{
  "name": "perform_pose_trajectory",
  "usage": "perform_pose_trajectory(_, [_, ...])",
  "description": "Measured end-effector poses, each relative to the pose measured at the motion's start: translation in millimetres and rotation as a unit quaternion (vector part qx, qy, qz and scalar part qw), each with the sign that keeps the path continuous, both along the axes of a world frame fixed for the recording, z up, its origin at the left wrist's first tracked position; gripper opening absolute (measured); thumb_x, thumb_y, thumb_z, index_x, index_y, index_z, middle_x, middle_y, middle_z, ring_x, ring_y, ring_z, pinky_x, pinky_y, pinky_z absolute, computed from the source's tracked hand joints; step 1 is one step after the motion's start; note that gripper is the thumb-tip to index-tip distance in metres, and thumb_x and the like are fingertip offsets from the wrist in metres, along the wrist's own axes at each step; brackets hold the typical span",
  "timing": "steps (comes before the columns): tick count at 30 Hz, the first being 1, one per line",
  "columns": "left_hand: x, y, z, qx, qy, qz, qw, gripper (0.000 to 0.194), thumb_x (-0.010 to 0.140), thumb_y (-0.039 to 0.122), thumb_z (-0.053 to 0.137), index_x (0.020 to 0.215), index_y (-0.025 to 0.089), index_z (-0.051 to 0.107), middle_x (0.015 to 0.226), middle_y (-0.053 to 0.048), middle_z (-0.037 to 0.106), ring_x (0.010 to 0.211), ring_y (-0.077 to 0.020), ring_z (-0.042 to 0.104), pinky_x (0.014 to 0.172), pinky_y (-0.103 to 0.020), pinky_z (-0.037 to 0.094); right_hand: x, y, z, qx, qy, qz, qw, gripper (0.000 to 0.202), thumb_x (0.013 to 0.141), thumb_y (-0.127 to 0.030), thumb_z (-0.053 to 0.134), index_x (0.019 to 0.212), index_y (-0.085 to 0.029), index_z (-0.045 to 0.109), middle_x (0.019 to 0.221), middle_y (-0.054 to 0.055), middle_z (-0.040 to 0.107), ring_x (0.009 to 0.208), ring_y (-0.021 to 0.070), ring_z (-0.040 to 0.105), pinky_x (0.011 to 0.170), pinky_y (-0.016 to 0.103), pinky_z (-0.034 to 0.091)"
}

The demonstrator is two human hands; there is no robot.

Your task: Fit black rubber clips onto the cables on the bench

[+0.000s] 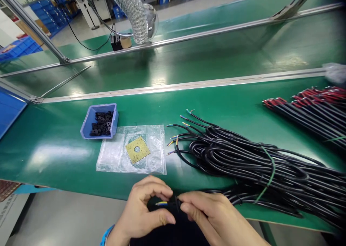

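Near the bench's front edge, my left hand (148,208) curls around the stripped end of a black cable (163,203), whose thin coloured wires stick out between thumb and fingers. Its fingertips close on a small black part (174,200) around the cable; the part's exact shape is too dark to make out. Close against it on the right, my right hand (208,210) pinches the black cable, with thumb and forefinger pressed together. Beyond my hands, a clear zip bag (110,159) lies flat with a yellowish square plate (131,153) with a round hole on it.
A blue bin (85,125) holds many small black parts (101,123). On the right lies a bundle of black cables (243,156) bound with a green tie (270,170). More cables with red ends (310,98) lie farther right. A metal rail (162,88) crosses behind, below a flexible duct (132,11).
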State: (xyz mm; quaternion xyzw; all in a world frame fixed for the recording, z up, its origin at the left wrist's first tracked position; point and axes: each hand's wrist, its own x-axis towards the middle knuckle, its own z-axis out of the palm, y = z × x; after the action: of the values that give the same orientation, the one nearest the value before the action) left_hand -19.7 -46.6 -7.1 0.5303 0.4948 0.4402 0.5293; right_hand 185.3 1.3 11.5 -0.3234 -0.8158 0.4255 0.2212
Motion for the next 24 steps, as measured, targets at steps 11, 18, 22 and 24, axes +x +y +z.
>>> perform_pose_trajectory(11, [9,1,13.2,0.079,0.262,-0.218,0.937,0.023,0.089,0.028,0.065,0.11,0.023,0.073,0.095,-0.004,0.079,0.086,-0.0189,0.072,0.081,-0.027,0.054,-22,36,-18.9,0.372,-0.226,-0.186,0.881,0.029,0.1,-0.02,0.036,0.113,-0.008,0.058,0.089,0.012,0.07,0.062,0.0181,0.066,0.044,0.027,0.044])
perform_pose_trajectory(18, [-87,61,59.9,0.109,0.424,0.078,0.896,0.017,0.089,0.031,0.062,0.093,0.023,0.077,0.088,-0.004,0.078,0.079,-0.0174,0.07,0.075,-0.028,0.056,-28,39,-27.6,0.458,-0.196,-0.168,0.851,0.034,0.102,-0.021,0.028,0.094,-0.012,0.06,0.067,0.004,0.061,0.061,0.0184,0.063,0.049,0.029,0.043])
perform_pose_trajectory(22, [-147,122,69.2,0.047,0.561,0.202,0.802,0.023,0.088,0.023,0.056,0.097,0.021,0.077,0.098,-0.009,0.077,0.091,-0.0261,0.07,0.086,-0.038,0.053,-35,42,-29.7,0.439,-0.196,-0.187,0.857,0.039,0.102,-0.023,0.027,0.077,-0.017,0.057,0.068,0.005,0.059,0.056,0.0173,0.061,0.043,0.028,0.037])
perform_pose_trajectory(24, [-161,144,64.9,0.023,0.578,0.179,0.796,0.015,0.077,0.017,0.065,0.084,0.021,0.077,0.09,-0.008,0.077,0.089,-0.0286,0.069,0.085,-0.039,0.052,-37,43,-30.5,0.434,-0.187,-0.187,0.861,0.037,0.101,-0.021,0.03,0.072,-0.019,0.054,0.063,0.003,0.055,0.054,0.0181,0.06,0.042,0.029,0.036])
